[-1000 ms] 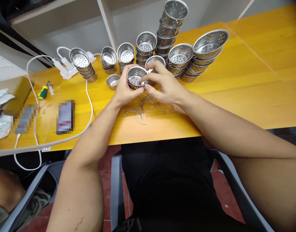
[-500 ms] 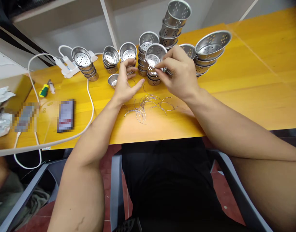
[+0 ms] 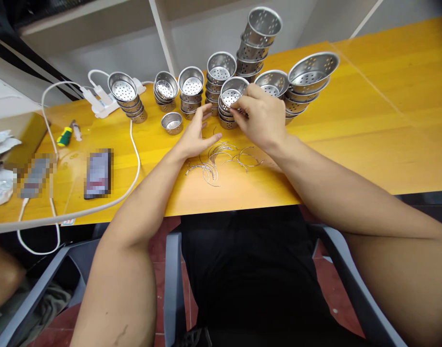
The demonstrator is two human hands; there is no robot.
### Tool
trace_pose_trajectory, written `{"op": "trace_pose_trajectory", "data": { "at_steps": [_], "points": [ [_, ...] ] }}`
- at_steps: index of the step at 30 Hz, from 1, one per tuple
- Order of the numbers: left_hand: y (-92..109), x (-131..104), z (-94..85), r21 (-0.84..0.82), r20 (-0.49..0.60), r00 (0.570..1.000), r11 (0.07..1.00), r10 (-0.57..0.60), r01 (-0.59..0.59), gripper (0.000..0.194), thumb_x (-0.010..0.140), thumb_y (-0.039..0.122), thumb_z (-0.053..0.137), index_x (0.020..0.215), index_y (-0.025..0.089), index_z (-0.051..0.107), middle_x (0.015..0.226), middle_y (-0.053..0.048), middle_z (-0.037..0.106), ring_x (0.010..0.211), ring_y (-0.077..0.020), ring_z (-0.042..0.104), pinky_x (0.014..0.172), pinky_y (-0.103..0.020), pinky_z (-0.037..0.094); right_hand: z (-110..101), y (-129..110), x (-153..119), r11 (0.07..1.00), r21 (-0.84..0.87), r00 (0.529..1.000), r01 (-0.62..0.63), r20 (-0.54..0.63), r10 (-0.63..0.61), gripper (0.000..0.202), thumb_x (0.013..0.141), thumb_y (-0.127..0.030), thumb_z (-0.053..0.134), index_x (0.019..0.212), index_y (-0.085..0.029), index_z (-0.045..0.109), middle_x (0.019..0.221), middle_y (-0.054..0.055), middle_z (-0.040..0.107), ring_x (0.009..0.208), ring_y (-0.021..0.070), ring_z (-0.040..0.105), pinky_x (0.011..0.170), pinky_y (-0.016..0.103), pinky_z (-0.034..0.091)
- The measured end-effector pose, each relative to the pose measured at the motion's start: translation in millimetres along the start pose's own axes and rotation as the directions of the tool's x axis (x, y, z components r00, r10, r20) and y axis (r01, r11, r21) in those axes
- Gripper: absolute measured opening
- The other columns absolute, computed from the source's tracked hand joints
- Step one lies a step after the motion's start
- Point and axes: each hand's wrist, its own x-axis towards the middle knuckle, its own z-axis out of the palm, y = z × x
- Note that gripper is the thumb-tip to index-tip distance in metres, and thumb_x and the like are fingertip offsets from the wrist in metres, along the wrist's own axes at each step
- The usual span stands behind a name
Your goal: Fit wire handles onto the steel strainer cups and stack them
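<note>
My right hand (image 3: 259, 115) is closed, with thumb and fingers pinching the rim of a perforated metal cup (image 3: 232, 91). This cup sits nested at the top of a short stack of similar cups (image 3: 227, 120). To the left of that stack, my left hand (image 3: 197, 134) is open, fingers apart and holding nothing. Just in front of both hands, several thin curved wires (image 3: 215, 161) lie loosely on the yellow table (image 3: 242, 193). A single small cup (image 3: 172, 124) stands left of my left hand.
More cup stacks line the back, including a tall leaning one (image 3: 259, 41) and a tilted one (image 3: 311, 77). On the left are a power strip (image 3: 104, 107), a white cable (image 3: 137, 159), a phone (image 3: 98, 173) and a green-yellow screwdriver (image 3: 65, 137). Another person's knee shows lower left.
The cup in my right hand has come down and now sits in the stack. My left hand has shifted slightly right and down, uncovering the small single cup.
</note>
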Motion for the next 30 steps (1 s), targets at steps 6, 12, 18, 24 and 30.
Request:
{"op": "trace_pose_trajectory", "data": {
  "at_steps": [6, 12, 18, 24, 30],
  "points": [
    [-2, -1, 4.7, -0.009, 0.032, 0.999, 1.000, 0.003, -0.002, 0.141, 0.091, 0.101, 0.088, 0.196, 0.037, 0.019, 0.209, -0.026, 0.026, 0.190, -0.0518, 0.047, 0.149, -0.079, 0.052, 1, 9, -3, 0.998, -0.037, 0.999, 0.041, -0.004, -0.041, 0.039, 0.108, -0.073, 0.089, 0.117, -0.036, 0.081, 0.130, 0.011, 0.085, 0.124, 0.0415, 0.078, 0.097, 0.057, 0.070],
    [9, -1, 4.9, -0.033, 0.091, 0.996, 0.999, 0.021, -0.018, 0.144, 0.095, 0.098, 0.086, 0.198, 0.035, 0.007, 0.212, -0.026, 0.017, 0.196, -0.0514, 0.036, 0.155, -0.079, 0.042, -1, 0, -3, 0.946, -0.304, 0.983, -0.110, 0.104, 0.148, 0.023, 0.107, -0.052, 0.089, 0.112, -0.030, 0.084, 0.141, 0.014, 0.080, 0.111, 0.0425, 0.080, 0.094, 0.059, 0.066],
    [16, -2, 2.9, -0.033, 0.122, 0.992, 0.999, 0.003, 0.001, 0.141, 0.101, 0.096, 0.080, 0.199, 0.033, 0.000, 0.209, -0.023, 0.026, 0.197, -0.0503, 0.031, 0.162, -0.078, 0.021, -11, -22, -2, 0.904, -0.423, 0.967, -0.055, 0.202, 0.153, 0.025, 0.117, -0.045, 0.067, 0.123, -0.032, 0.087, 0.134, 0.016, 0.082, 0.110, 0.0405, 0.077, 0.085, 0.052, 0.061],
    [8, 0, 5.7, -0.033, 0.037, 0.999, 0.999, 0.003, -0.002, 0.135, 0.100, 0.095, 0.082, 0.197, 0.038, 0.008, 0.208, -0.020, 0.024, 0.196, -0.0497, 0.034, 0.157, -0.077, 0.038, -15, -27, -1, 0.917, -0.387, 0.955, 0.091, 0.294, 0.029, 0.027, 0.116, -0.038, 0.065, 0.129, -0.033, 0.089, 0.138, 0.016, 0.078, 0.114, 0.0397, 0.075, 0.086, 0.052, 0.063],
    [13, 5, 10.3, -0.080, -0.016, 0.999, 0.995, 0.050, -0.051, 0.121, 0.097, 0.099, 0.084, 0.183, 0.030, 0.033, 0.189, -0.020, 0.053, 0.183, -0.0467, 0.055, 0.147, -0.070, 0.056, -18, -40, -3, 0.933, -0.317, 0.925, 0.170, 0.377, -0.041, 0.028, 0.122, -0.043, 0.064, 0.135, -0.032, 0.085, 0.136, 0.015, 0.076, 0.119, 0.0389, 0.074, 0.092, 0.052, 0.064]
  ]
}}
